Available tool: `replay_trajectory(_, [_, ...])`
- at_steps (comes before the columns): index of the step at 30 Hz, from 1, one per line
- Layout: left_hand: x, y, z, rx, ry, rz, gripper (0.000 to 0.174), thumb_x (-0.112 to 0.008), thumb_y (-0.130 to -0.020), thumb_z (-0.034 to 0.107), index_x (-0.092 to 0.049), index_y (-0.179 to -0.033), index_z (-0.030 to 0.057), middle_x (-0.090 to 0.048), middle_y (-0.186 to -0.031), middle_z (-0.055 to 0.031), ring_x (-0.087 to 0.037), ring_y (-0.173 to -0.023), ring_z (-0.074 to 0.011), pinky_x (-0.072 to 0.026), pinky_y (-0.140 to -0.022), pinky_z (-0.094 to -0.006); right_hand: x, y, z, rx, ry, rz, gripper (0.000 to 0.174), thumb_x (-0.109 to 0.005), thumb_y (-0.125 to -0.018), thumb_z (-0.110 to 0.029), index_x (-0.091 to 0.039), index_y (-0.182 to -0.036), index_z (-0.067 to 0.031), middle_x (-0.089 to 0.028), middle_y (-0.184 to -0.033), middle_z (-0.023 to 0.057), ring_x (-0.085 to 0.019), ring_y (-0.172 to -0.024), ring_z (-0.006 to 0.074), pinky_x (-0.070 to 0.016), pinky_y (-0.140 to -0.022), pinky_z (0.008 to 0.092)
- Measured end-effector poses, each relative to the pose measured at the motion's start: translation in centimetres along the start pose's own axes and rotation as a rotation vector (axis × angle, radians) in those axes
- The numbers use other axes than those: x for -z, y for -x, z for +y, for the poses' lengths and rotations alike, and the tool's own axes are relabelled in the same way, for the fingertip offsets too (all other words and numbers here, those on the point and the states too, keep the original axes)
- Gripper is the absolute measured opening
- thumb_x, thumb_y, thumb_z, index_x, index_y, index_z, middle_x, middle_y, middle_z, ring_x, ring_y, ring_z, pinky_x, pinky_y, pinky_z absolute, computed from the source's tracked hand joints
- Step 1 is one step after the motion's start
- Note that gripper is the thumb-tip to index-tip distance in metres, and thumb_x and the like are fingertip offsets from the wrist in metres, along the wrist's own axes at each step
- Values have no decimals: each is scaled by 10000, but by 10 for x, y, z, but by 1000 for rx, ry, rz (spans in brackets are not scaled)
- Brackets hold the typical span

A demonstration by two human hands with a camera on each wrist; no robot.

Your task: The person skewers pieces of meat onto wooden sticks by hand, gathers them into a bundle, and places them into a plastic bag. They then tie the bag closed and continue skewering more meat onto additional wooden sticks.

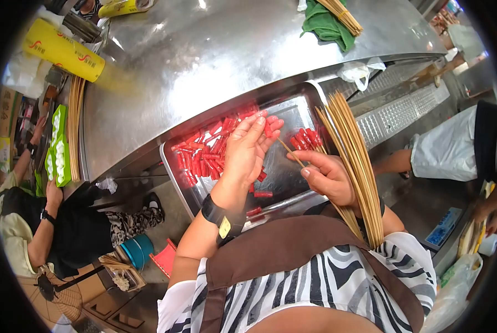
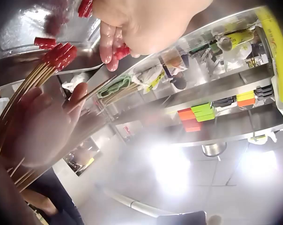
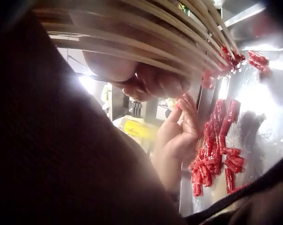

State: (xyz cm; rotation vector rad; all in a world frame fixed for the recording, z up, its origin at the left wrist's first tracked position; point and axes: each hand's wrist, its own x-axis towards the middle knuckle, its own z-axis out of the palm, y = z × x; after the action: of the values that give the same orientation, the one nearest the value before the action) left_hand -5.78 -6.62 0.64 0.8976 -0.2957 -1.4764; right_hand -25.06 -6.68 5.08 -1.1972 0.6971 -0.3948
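My left hand (image 1: 247,145) holds a small glossy red food piece (image 1: 268,130) between thumb and fingers, above a metal tray (image 1: 279,208). In my right hand (image 1: 330,176), a thin wooden skewer (image 1: 291,152) is pinched, its far end right at that red piece. A thick bundle of skewers (image 1: 355,161) lies along the right hand and forearm. Several short red sticks (image 1: 204,158) are heaped in the tray's left half. Beside the right hand, skewers with red pieces on their ends (image 1: 307,139) rest in the tray; the left wrist view shows these red-tipped skewers (image 2: 59,56) bunched together.
A steel table (image 1: 204,72) borders the tray's far side. On it lie a green cloth (image 1: 327,28) with skewers and a yellow roll (image 1: 65,50). Another person (image 1: 54,222) handles a green tray (image 1: 59,147) at the left; someone in a white apron (image 1: 444,143) stands right.
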Motion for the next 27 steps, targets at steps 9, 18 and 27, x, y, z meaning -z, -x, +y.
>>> replay_trajectory(9, [-6, 3, -4, -38, 61, 16, 233, -522, -900, 121, -502, -1091, -11, -584, -1029, -142, -590, -970, -234, -491, -818, -315, -1, -3, -5, 16, 135, -18, 333, -431, -912, -98, -428, -1233, -10, -375, -604, -65, -323, -526, 18, -257, -473, 192])
replay_trajectory(18, [-8, 9, -1, 18, 77, -12, 238, -532, -887, 97, -490, -1114, 39, -596, -1017, -146, -608, -923, -221, -507, -802, -313, -3, -1, -2, -10, 10, -14, 348, -417, -918, -96, -407, -1258, -19, -378, -619, -70, -320, -526, 15, -255, -481, 186])
replay_trajectory(27, [-12, 13, -10, -81, 90, -14, 236, -533, -887, 96, -479, -1106, 29, -589, -1026, -147, -611, -917, -236, -516, -789, -323, -2, 0, -1, -10, 50, 16, 356, -422, -919, -115, -405, -1262, -24, -383, -624, -64, -326, -528, 18, -258, -482, 183])
